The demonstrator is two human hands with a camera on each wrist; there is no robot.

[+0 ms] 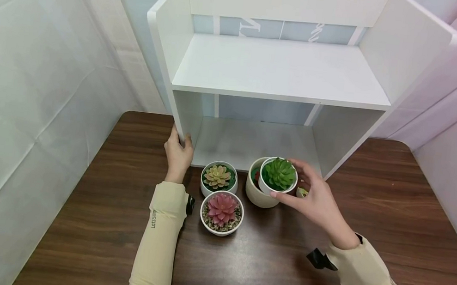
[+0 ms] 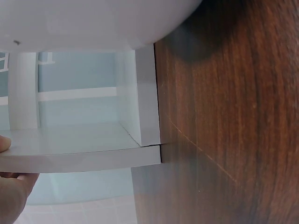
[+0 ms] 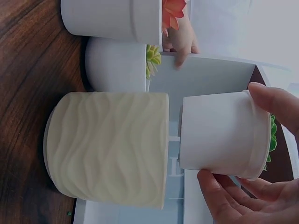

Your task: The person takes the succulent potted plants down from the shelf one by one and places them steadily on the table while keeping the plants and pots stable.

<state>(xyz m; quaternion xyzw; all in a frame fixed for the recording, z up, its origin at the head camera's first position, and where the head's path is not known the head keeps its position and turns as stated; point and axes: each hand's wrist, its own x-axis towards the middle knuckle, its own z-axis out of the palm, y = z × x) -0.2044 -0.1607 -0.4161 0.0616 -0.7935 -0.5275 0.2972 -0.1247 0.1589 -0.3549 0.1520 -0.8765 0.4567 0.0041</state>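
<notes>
My right hand (image 1: 316,200) holds a small white pot (image 3: 219,133) with a green succulent (image 1: 279,174) by its rim. The pot is raised above a cream, wavy-textured pot (image 3: 110,149), apart from it in the right wrist view. Something red and green shows inside the cream pot. With thumb and fingers on either side, my left hand (image 1: 178,156) grips the left side panel of a white two-tier shelf (image 1: 282,69). Between the hands stand a white pot with a yellowish succulent (image 1: 217,177) and, nearer, a white pot with a pink succulent (image 1: 222,210).
Behind my right hand, a small yellow-green plant (image 1: 301,192) is partly hidden. The shelf stands at the back of the dark wooden table (image 1: 265,267). Pale cloth (image 1: 31,70) hangs on both sides.
</notes>
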